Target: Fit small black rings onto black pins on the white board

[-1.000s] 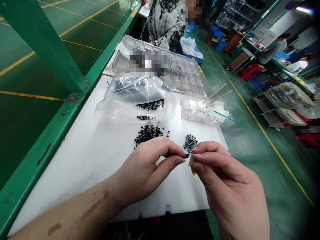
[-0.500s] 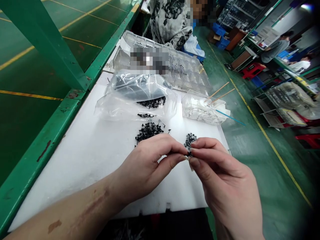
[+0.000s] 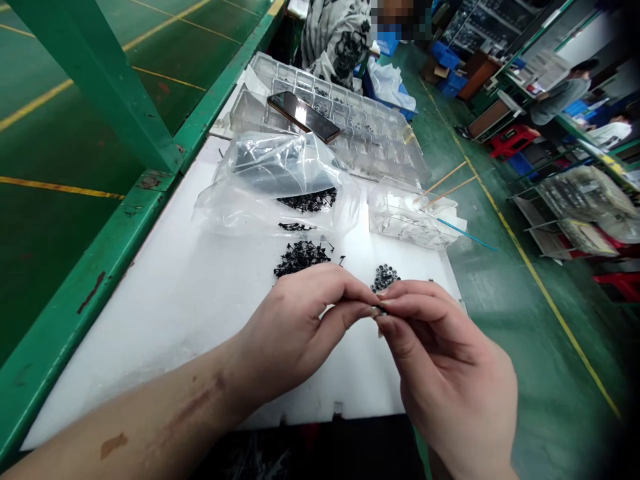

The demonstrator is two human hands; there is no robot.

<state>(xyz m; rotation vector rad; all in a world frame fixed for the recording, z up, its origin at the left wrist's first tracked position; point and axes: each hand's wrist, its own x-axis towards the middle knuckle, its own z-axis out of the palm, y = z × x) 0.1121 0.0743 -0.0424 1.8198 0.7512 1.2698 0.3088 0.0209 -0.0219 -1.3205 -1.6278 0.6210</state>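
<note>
My left hand (image 3: 295, 327) and my right hand (image 3: 450, 360) meet fingertip to fingertip above the white work surface (image 3: 190, 320). Between them they pinch a small black part (image 3: 380, 309), mostly covered by the fingers, so its exact shape cannot be made out. Just beyond the left hand lies a pile of small black stemmed parts (image 3: 301, 257). A cluster of small round ring-like pieces (image 3: 386, 273) sits behind the fingertips of the right hand.
A clear plastic bag (image 3: 225, 207) holds more black parts. Behind it a phone (image 3: 305, 116) rests on compartmented clear trays (image 3: 380, 150). Right of the bag stands a clear box (image 3: 395, 223) with white scraps and sticks. A green metal frame (image 3: 150, 193) borders the left; a person sits opposite.
My right fingers have closed in nearer to the left fingertips around the small black part. The view has shifted slightly.
</note>
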